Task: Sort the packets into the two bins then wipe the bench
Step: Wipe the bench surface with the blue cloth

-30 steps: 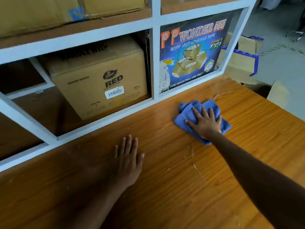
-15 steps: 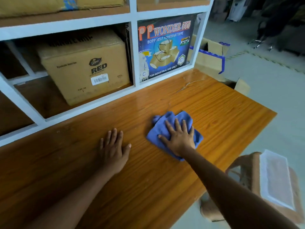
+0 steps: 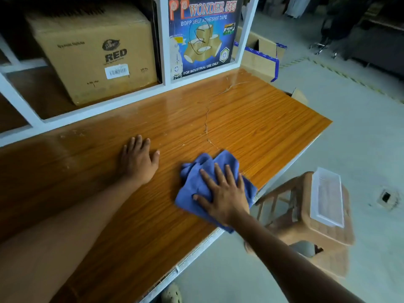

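A glossy orange-brown wood-grain bench (image 3: 251,119) bears a crumpled blue cloth (image 3: 196,182) at its near right edge, with the right hand (image 3: 225,197) flat on top. The left hand (image 3: 136,162) rests palm-down on bare wood just left of the cloth.

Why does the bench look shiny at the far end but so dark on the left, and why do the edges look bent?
Head view: daylight from the open floor side glares off the bench beyond the blue cloth; the left side and shelf recesses lie in shadow; the wide-angle lens bows the white shelf frame; distant background is soft.
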Demonstrator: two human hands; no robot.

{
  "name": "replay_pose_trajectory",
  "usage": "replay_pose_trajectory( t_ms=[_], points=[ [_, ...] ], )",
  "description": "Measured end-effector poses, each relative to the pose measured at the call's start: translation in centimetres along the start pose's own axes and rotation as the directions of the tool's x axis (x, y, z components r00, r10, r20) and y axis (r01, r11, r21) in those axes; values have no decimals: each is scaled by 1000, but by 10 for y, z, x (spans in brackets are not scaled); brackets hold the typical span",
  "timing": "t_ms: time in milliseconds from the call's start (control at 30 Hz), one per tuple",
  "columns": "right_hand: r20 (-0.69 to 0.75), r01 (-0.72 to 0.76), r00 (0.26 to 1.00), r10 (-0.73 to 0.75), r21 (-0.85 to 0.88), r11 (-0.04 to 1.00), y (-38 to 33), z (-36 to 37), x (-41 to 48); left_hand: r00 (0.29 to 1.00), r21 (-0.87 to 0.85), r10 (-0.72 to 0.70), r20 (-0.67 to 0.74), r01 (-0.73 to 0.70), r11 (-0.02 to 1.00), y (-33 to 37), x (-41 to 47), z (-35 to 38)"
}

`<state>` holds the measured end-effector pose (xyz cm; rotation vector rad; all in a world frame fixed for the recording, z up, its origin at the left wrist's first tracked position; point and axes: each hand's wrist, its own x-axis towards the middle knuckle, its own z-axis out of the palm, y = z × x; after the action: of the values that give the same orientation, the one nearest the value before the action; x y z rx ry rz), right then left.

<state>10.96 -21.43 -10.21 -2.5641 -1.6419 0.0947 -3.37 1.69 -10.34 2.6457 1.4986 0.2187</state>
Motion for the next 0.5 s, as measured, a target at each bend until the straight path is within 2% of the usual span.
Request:
replay_pose_trajectory(
  t_ms=[67,133,167,200,233,267,300,333,400,467,500],
  points=[
    [61,152,987,-151,-11,988,7,-5,-7,999,-17,-39,17,40,999,4,-10,-3],
    [62,150,987,-149,-13,989,36,-11,8,999,-8,-27,47,28,1000,3,-25,-4],
    [39,48,998,-47,-6,999,48,-12,17,997,12,8,72,-9,1000,-2,-36,-3],
    [7,-116,993,116,17,993,54,-13,23,993,38,58,103,-62,997,-9,-46,-4],
    [-12,-277,960,278,43,960,48,-12,26,984,58,116,135,-125,990,-19,-55,-5],
    [-14,-381,924,382,53,923,32,-9,26,972,64,171,159,-183,981,-28,-62,-8],
    [-17,-412,911,413,40,910,9,-4,22,961,60,217,173,-230,971,-37,-66,-10],
    [-26,-361,932,362,25,932,-16,1,14,951,52,254,174,-267,962,-44,-66,-11],
    [-23,-127,992,127,-8,992,-47,4,-2,944,37,288,161,-298,954,-52,-61,-13],
    [27,69,997,-68,-36,997,-38,-1,6,953,25,262,154,-268,963,-60,-50,-13],
    [34,96,995,-95,-35,995,-28,-4,21,959,14,232,161,-237,971,-66,-43,-14]
  ],
)
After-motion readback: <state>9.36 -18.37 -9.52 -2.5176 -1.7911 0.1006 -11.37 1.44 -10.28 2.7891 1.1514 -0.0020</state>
